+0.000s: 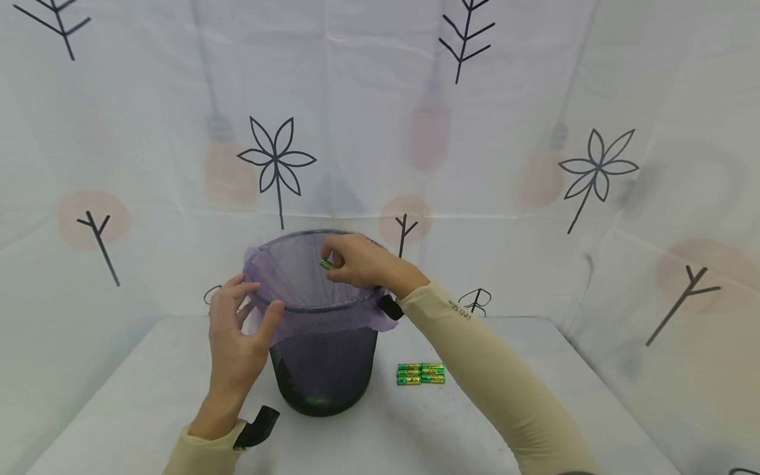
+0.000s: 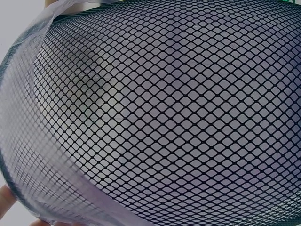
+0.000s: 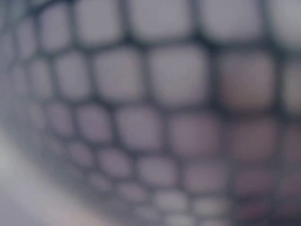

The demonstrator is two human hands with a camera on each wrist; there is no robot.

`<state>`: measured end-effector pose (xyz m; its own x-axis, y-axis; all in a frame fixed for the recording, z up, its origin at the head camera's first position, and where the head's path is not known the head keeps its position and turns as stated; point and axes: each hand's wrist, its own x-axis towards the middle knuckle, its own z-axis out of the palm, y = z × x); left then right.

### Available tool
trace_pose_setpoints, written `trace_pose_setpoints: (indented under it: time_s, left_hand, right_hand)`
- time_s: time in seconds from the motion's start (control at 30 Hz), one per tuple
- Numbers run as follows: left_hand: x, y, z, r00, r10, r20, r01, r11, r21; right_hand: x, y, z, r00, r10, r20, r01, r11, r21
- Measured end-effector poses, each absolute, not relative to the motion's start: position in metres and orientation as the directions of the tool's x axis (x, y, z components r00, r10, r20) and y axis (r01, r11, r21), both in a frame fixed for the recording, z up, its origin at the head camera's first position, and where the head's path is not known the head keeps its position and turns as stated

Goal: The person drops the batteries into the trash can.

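Note:
A black mesh wastebasket (image 1: 326, 369) stands upright, its mesh (image 2: 178, 103) filling the left wrist view. A thin purple bag (image 1: 279, 274) lines it and folds over the rim. Above the mouth of the wastebasket, my right hand (image 1: 362, 260) pinches a small green and gold battery (image 1: 327, 264). At the left side my left hand (image 1: 237, 333) rests its spread fingers against the bagged rim, with the thumb in front. Some fingertips (image 2: 5, 200) show at the lower left of the left wrist view. Several matching batteries (image 1: 420, 373) lie in rows right of the wastebasket.
The white table (image 1: 148, 389) runs back to a hanging white cloth (image 1: 362, 79) printed with plants and bulbs. Black straps or mounts (image 1: 258, 425) sit at both wrists. Only blurred mesh (image 3: 141, 108) shows in the right wrist view.

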<state>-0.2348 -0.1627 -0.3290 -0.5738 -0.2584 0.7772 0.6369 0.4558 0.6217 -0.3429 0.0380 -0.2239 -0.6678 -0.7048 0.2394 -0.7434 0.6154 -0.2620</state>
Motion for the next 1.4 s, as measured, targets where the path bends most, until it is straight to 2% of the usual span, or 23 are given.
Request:
trace_pose_setpoints:
  time_s: [0.53,0.8,1.03,1.4]
  left_hand:
    - [-0.234,-0.162,-0.327,-0.579,-0.257,0.774,0.634,0.454,0.626]
    - [-0.235,-0.163,-0.329,-0.567,-0.263,0.781,0.643,0.451,0.619]
    - [-0.235,-0.163,-0.329,-0.557,-0.263,0.787,0.662,0.432,0.613]
    - [-0.234,-0.161,-0.328,-0.569,-0.283,0.772,0.640,0.437,0.632]
  right_hand:
    - [-0.342,0.038,-0.223,-0.688,-0.686,0.236,-0.725,0.637,-0.262]
    - [-0.339,0.058,-0.219,-0.607,-0.676,0.418,-0.795,0.520,-0.313]
    - [-0.322,0.095,-0.221,-0.524,-0.607,0.597,-0.847,0.440,-0.297]
    - [-0.295,0.144,-0.253,-0.558,-0.492,0.669,-0.815,0.475,-0.331]
